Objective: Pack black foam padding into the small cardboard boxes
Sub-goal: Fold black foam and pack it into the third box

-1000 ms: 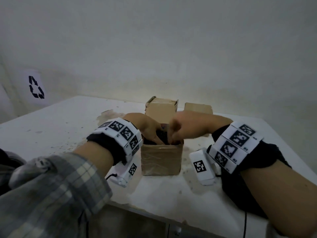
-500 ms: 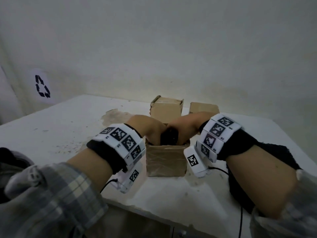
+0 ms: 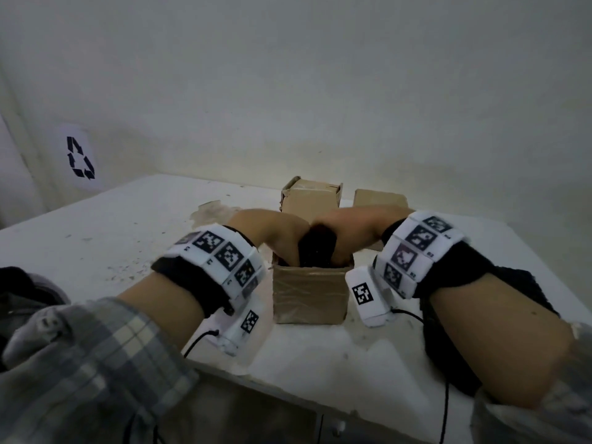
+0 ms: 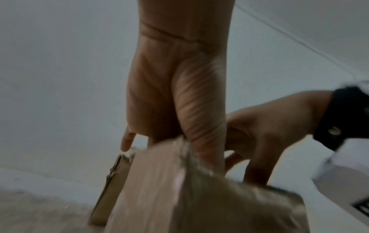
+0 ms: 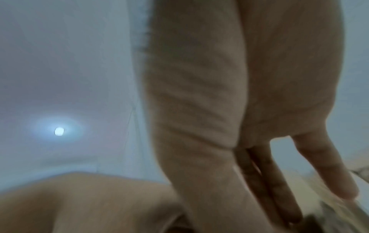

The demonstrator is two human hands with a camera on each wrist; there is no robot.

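Observation:
A small open cardboard box (image 3: 310,296) stands on the white table (image 3: 96,238), near its front edge. Black foam padding (image 3: 317,248) sticks up out of the box's top between my two hands. My left hand (image 3: 272,235) reaches down into the box from the left, and the box wall (image 4: 199,197) hides its fingertips. My right hand (image 3: 347,229) reaches in from the right. Its fingers (image 5: 279,189) are straight and point down against the foam. Neither hand visibly curls round anything.
Two more cardboard boxes (image 3: 312,195) (image 3: 379,200) stand just behind the one in use. More black material (image 3: 455,354) lies on the table under my right forearm. The table's front edge (image 3: 288,392) is close to me. A recycling sign (image 3: 80,158) hangs on the left wall.
My right hand has turned its fingers downward and moved into the box from the right. The foam now stands up between both hands, which sit deeper in the box.

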